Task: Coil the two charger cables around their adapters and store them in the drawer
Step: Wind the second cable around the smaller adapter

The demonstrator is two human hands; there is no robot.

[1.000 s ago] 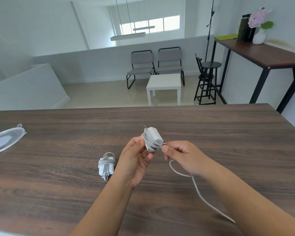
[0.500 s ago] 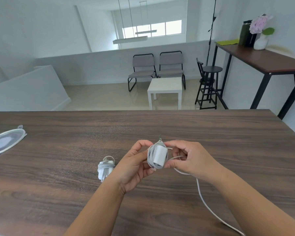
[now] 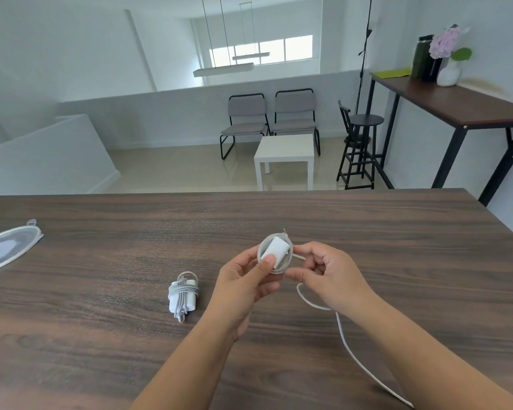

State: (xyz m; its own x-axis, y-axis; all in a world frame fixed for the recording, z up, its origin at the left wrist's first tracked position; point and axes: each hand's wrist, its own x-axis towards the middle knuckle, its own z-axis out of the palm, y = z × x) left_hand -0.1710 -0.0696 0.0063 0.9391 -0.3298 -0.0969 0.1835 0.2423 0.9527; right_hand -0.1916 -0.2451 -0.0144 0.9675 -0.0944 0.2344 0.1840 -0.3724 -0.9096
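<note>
Above the middle of the dark wooden table (image 3: 101, 335), my left hand (image 3: 243, 285) pinches a white adapter (image 3: 276, 250) with several turns of its white cable around it. My right hand (image 3: 329, 276) grips the cable right beside the adapter. The loose cable (image 3: 347, 344) trails from that hand across the table toward the near right edge. A second white adapter (image 3: 182, 295), fully wrapped in its cable, lies on the table to the left of my left hand. No drawer is in view.
A clear plastic lid or pouch (image 3: 6, 250) lies at the table's far left edge. Beyond the table stand a small white table (image 3: 285, 149), two grey chairs (image 3: 270, 116), a black stool (image 3: 365, 137) and a tall side table (image 3: 456, 105) with a flower vase.
Both hands have turned the adapter and laid more cable around it. The loose cable on the table has grown shorter. The wrapped adapter on the table has not moved.
</note>
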